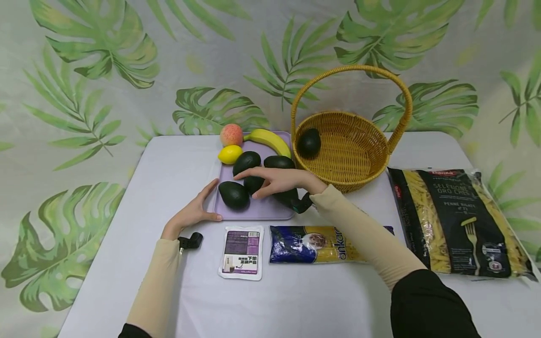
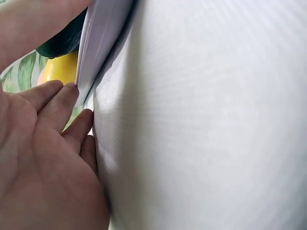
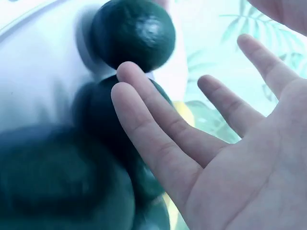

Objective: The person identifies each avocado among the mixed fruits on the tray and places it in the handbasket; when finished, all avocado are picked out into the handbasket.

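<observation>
A purple tray (image 1: 258, 217) carries several dark green avocados (image 1: 234, 195), a lemon (image 1: 230, 154), a peach (image 1: 231, 135) and a banana (image 1: 268, 139). The left hand (image 1: 192, 212) rests at the tray's left edge, fingers extended; in the left wrist view that hand (image 2: 48, 139) has fingertips against the tray's side (image 2: 91, 48). Over the avocados hovers the right hand (image 1: 281, 180), fingers spread. In the right wrist view the right hand (image 3: 216, 143) has straight fingers beside an avocado (image 3: 134, 33), gripping nothing; whether a fingertip touches one I cannot tell.
A wicker basket (image 1: 346, 164) with one avocado (image 1: 309, 143) inside stands right of the tray. Nearer lie a white and purple packet (image 1: 242, 253) and a blue and yellow pasta bag (image 1: 296, 244). A large black penne bag (image 1: 460, 225) lies at the right.
</observation>
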